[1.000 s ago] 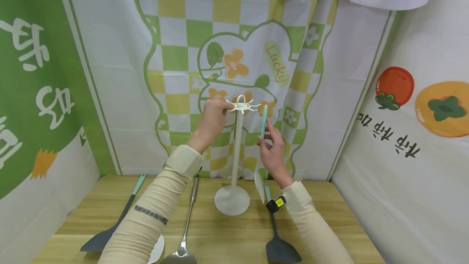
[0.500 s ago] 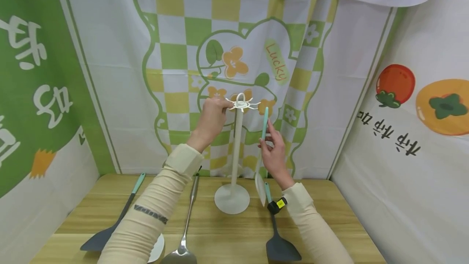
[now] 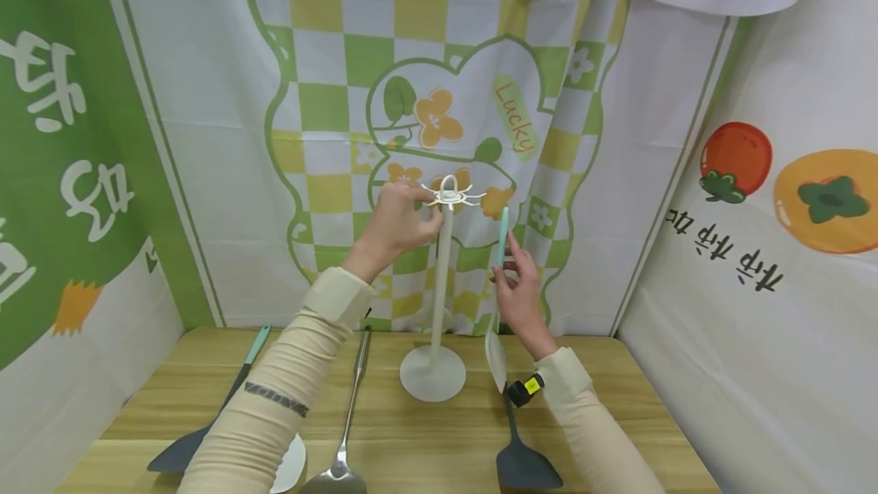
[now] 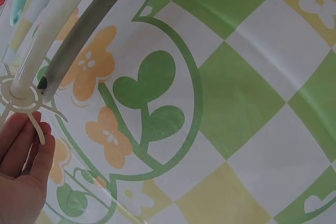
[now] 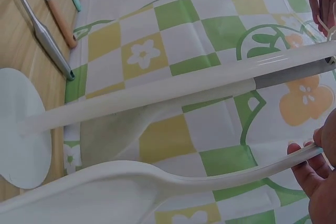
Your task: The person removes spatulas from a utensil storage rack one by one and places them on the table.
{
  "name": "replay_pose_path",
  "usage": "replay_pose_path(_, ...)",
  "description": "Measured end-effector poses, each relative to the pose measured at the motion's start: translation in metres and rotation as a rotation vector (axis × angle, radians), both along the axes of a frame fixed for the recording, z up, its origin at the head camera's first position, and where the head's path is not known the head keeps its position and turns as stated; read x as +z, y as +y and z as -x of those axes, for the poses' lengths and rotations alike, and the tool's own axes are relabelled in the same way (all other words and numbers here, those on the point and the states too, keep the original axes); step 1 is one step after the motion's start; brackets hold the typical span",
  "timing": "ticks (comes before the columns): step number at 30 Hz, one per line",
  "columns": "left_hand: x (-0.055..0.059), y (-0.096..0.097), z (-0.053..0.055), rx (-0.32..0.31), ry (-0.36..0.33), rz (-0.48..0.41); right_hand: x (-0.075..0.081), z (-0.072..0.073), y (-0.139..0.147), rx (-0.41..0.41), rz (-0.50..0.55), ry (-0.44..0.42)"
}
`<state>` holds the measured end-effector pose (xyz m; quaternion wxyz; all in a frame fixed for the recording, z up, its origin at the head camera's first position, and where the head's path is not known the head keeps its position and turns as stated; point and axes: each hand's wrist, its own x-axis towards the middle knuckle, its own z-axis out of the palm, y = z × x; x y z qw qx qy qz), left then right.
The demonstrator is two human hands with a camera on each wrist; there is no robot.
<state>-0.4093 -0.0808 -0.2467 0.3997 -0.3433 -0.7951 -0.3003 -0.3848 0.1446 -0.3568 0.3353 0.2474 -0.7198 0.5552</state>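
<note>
Head view shows one white utensil stand upright at the back middle of the wooden tabletop, its round base resting on the wood and a ring of thin hooks at its top. The left hand is raised to that top, with its fingertips on one of the hooks; the left wrist view shows the fingers lying nearly straight beside a hook rather than curled round it. The right hand is just right of the pole and pinches the mint-green handle of one white spatula, which hangs nearly upright with its pale blade low, above the tabletop and just beside the stand's base. Its handle tip sits below the hooks and apart from them. The right wrist view shows the spatula running alongside the stand's pole, the two close but not touching.

Four more utensils lie on the tabletop. Two dark spatulas are counted: one with a mint handle at the left, one in front of the right forearm. One long metal spoon lies between the left arm and the stand. One white piece shows partly under the left sleeve; what it is cannot be told.
</note>
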Motion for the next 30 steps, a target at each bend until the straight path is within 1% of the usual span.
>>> replay_pose_path(4,0.002,-0.002,0.000,-0.034,-0.063,0.007,-0.002,-0.001,0.005,-0.006,0.010,-0.012)
replay_pose_path(8,0.004,-0.004,0.002,-0.027,-0.130,0.022,-0.004,-0.002,0.010,-0.015,0.005,0.001)
replay_pose_path(10,0.004,-0.006,0.003,-0.022,-0.152,0.034,-0.005,-0.003,0.012,-0.025,-0.003,0.000)
replay_pose_path(12,0.003,-0.007,0.004,-0.026,-0.157,0.043,-0.007,-0.004,0.015,-0.029,-0.012,-0.002)
replay_pose_path(14,0.002,-0.009,0.006,-0.039,-0.141,0.046,-0.009,-0.004,0.017,-0.033,-0.022,-0.006)
replay_pose_path(17,-0.001,-0.011,0.009,-0.069,-0.118,0.032,-0.023,0.009,0.027,-0.032,-0.024,-0.010)
replay_pose_path(21,-0.007,-0.013,0.012,-0.089,-0.066,-0.026,-0.039,0.026,0.039,-0.061,-0.033,-0.035)
replay_pose_path(23,-0.010,-0.014,0.013,-0.093,-0.006,-0.072,-0.039,0.024,0.041,-0.079,-0.043,-0.051)
replay_pose_path(24,-0.011,-0.014,0.014,-0.090,0.034,-0.094,-0.039,0.022,0.041,-0.085,-0.047,-0.058)
replay_pose_path(27,-0.015,-0.014,0.016,-0.100,0.180,-0.148,-0.034,0.013,0.042,-0.079,-0.052,-0.058)
replay_pose_path(29,-0.016,-0.013,0.016,-0.117,0.273,-0.166,-0.030,0.005,0.042,-0.068,-0.051,-0.052)
replay_pose_path(30,-0.017,-0.012,0.015,-0.126,0.307,-0.164,-0.028,0.001,0.043,-0.066,-0.052,-0.051)
